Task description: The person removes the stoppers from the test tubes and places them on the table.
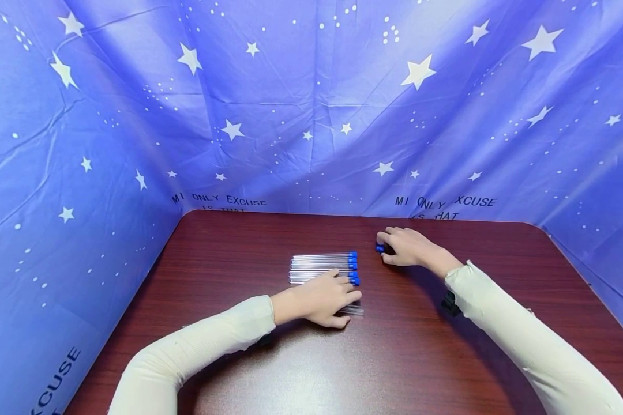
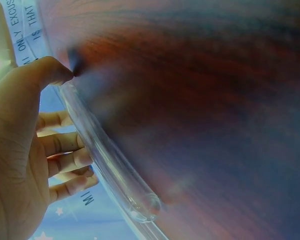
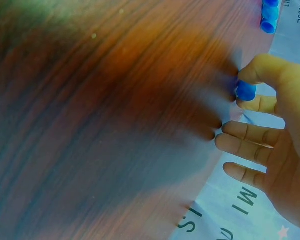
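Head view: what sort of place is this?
Probably a makeshift, cloth-screened tabletop workspace; its wider setting isn't visible. Star-printed cloth surrounds the back and sides of a dark reddish wood-look table, where clear tubes with blue caps lie side by side.

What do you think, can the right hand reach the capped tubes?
Probably yes: bare table lies between the right hand and the capped tubes, though the left hand partly hides them and the right seems to pinch a blue cap.
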